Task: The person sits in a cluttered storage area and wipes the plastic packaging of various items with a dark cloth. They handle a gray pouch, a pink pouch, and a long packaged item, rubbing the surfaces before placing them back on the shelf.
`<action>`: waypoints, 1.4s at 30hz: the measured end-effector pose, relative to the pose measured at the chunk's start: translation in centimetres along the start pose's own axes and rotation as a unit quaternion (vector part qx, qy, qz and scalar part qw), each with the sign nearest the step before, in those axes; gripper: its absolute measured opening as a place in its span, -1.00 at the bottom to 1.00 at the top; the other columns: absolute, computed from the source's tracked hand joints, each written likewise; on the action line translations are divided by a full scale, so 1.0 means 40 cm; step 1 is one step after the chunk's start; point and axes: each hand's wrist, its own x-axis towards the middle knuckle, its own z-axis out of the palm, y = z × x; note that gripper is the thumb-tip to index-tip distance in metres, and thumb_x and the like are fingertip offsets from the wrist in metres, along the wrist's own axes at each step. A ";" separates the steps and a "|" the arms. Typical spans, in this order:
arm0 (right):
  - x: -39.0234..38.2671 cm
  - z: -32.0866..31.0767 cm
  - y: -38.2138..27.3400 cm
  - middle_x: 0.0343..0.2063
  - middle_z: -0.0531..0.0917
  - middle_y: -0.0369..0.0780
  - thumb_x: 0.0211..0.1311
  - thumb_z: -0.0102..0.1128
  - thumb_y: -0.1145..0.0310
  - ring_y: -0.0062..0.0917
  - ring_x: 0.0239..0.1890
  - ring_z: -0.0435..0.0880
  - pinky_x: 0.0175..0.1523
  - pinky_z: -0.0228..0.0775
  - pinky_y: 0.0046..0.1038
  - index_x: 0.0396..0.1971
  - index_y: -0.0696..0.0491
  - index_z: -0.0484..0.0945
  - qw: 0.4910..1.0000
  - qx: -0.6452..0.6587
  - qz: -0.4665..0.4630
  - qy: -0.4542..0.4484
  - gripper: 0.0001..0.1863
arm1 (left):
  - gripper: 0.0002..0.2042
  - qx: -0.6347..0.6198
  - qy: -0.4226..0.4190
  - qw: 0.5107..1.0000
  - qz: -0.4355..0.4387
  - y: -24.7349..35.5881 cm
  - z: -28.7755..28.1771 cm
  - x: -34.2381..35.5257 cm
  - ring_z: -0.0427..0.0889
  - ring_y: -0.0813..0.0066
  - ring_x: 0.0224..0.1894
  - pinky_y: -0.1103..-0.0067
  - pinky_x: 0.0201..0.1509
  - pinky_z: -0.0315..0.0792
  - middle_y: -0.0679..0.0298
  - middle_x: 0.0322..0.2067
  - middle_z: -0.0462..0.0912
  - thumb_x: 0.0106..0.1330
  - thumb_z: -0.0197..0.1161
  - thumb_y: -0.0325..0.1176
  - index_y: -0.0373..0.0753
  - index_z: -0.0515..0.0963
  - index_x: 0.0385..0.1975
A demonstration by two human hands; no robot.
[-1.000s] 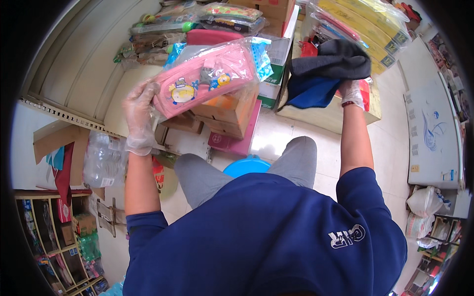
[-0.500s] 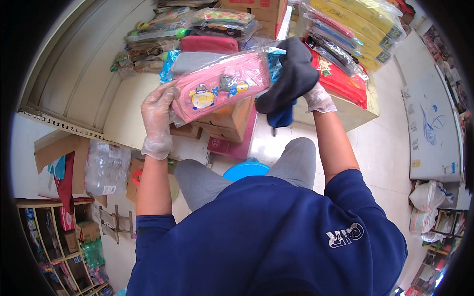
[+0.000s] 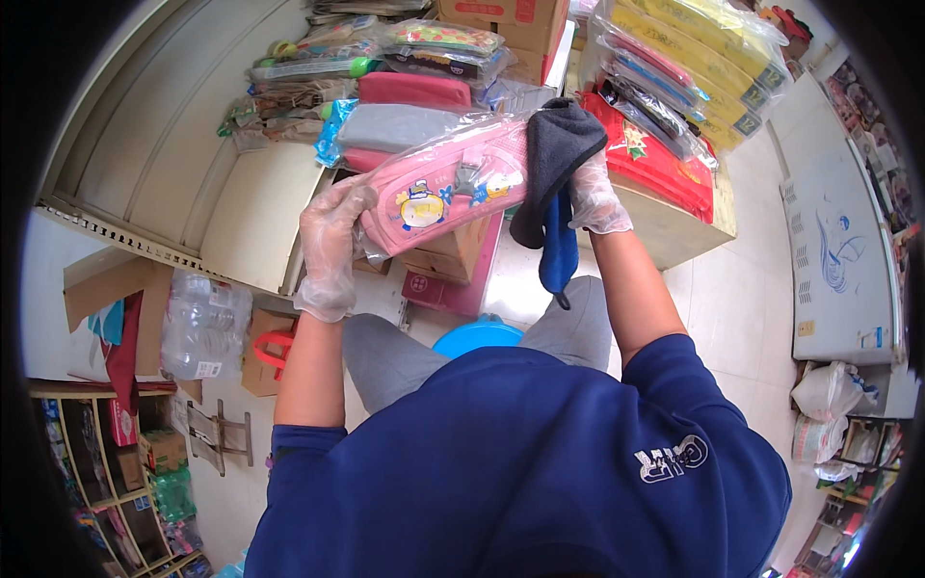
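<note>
My left hand (image 3: 332, 241), in a clear plastic glove, grips the left end of a pink pencil-case-like pouch (image 3: 446, 173) with cartoon figures, inside a clear bag. At the pouch's right end, my right hand (image 3: 593, 193), also gloved, is closed on a dark grey cloth (image 3: 545, 159) with a blue part (image 3: 560, 252) hanging below it. The cloth lies against the pouch's bag and covers part of that end. Behind the pouch are a grey pouch (image 3: 395, 122) and a red one (image 3: 412, 90), both stacked with other bagged goods.
A cream shelf (image 3: 253, 222) is at left; a bundle of bottles (image 3: 204, 332) is below it. Cartons (image 3: 501, 29) stand behind. At right are red bagged goods (image 3: 650, 178), yellow packs (image 3: 703, 63) and a white chest cabinet (image 3: 833, 270). A blue basin (image 3: 479, 335) sits between my knees.
My right hand has moved left, bringing the cloth against the pouch's right end. My left hand and the pink pouch have shifted right and down.
</note>
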 end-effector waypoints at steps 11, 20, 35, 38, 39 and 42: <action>0.028 -0.008 0.096 -0.35 0.69 -0.24 0.21 0.25 0.38 -0.52 -0.34 0.63 -0.22 0.49 -0.46 -0.30 0.12 0.63 0.973 -0.163 -0.099 0.133 -0.86 | -0.76 -0.023 0.019 0.999 -0.032 0.016 0.032 -0.051 0.60 0.59 -0.20 0.65 -0.04 0.47 0.26 -0.24 0.66 0.29 0.19 -0.52 -0.44 0.61 -0.09; 0.064 -0.194 0.030 -0.38 0.67 -0.18 0.14 0.30 0.35 -0.34 -0.38 0.65 -0.19 0.52 -0.40 -0.42 0.11 0.62 0.775 -0.517 -0.354 0.079 -0.86 | -0.80 0.108 0.026 0.991 0.080 0.033 -0.066 -0.001 0.60 0.59 -0.20 0.64 -0.01 0.45 0.28 -0.27 0.68 0.28 0.18 -0.58 -0.42 0.64 -0.14; 0.074 -0.067 -0.042 -0.14 0.67 -0.09 -0.04 0.45 0.30 -0.28 -0.08 0.64 0.05 0.47 -0.38 -0.05 0.08 0.60 0.873 -0.229 -0.131 -0.410 -0.52 | -0.79 0.252 -0.153 0.942 0.159 0.148 -0.011 0.058 0.58 0.61 -0.18 0.66 -0.04 0.45 0.25 -0.19 0.69 0.31 0.13 -0.62 -0.40 0.65 -0.13; 0.072 -0.036 -0.100 -0.24 0.66 -0.05 0.03 0.39 0.19 -0.21 -0.13 0.64 -0.03 0.48 -0.32 -0.17 0.06 0.63 0.844 -0.254 -0.053 -0.470 -0.63 | -0.78 0.270 -0.171 0.934 0.161 0.157 -0.024 0.062 0.59 0.59 -0.17 0.65 -0.02 0.46 0.23 -0.19 0.69 0.28 0.14 -0.64 -0.39 0.66 -0.13; 0.067 -0.027 -0.106 -0.24 0.66 -0.05 0.04 0.38 0.19 -0.21 -0.12 0.64 -0.03 0.48 -0.32 -0.17 0.06 0.63 0.825 -0.286 -0.058 -0.483 -0.63 | -0.78 0.278 -0.174 0.933 0.150 0.163 -0.026 0.060 0.60 0.57 -0.15 0.63 0.00 0.46 0.22 -0.19 0.70 0.29 0.13 -0.63 -0.39 0.66 -0.14; 0.055 -0.035 -0.085 -0.22 0.66 -0.06 0.08 0.34 0.19 -0.22 -0.08 0.64 -0.01 0.47 -0.33 -0.16 0.05 0.62 0.777 -0.348 -0.142 -0.505 -0.64 | -0.80 0.282 -0.183 0.933 0.127 0.173 -0.036 0.060 0.62 0.53 -0.12 0.61 0.06 0.46 0.21 -0.17 0.71 0.29 0.13 -0.63 -0.39 0.66 -0.17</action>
